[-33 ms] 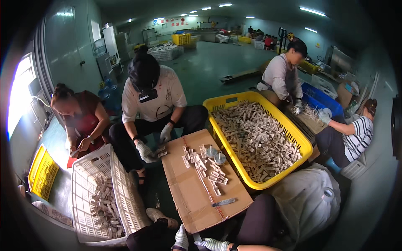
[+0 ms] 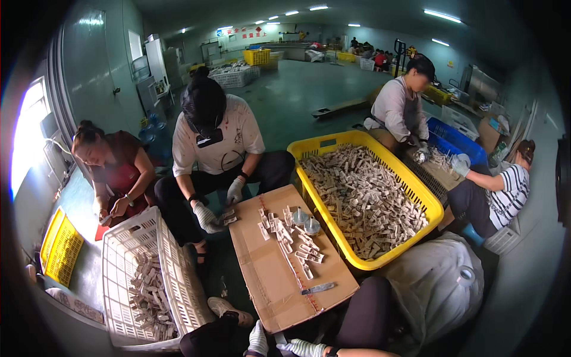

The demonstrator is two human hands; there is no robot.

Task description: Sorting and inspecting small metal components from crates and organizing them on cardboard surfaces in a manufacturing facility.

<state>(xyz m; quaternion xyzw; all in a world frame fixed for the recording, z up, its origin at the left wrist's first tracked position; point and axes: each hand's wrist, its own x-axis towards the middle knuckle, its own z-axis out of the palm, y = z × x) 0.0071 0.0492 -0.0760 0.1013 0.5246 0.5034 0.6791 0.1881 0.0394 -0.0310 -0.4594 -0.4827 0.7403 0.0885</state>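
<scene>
At the lower edge, my left hand (image 2: 258,340) in a striped white glove is by the near corner of the cardboard box (image 2: 259,285), fingers bunched together. My right hand (image 2: 302,347), also gloved, is closed just to its right. Between them shows a flat greyish piece (image 2: 280,339), too small and partly hidden to name. On the box lie several pale clip-like pieces (image 2: 285,235), two clear-and-grey round objects (image 2: 311,225) and a grey knife-like tool (image 2: 319,288). Nothing on the box top touches my hands.
A yellow crate (image 2: 363,265) full of pale pieces stands right of the box; a white crate (image 2: 113,285) with more stands left. A white sack (image 2: 437,285) lies at my right. A gloved co-worker (image 2: 217,128) sits across the box; other people sit left and right.
</scene>
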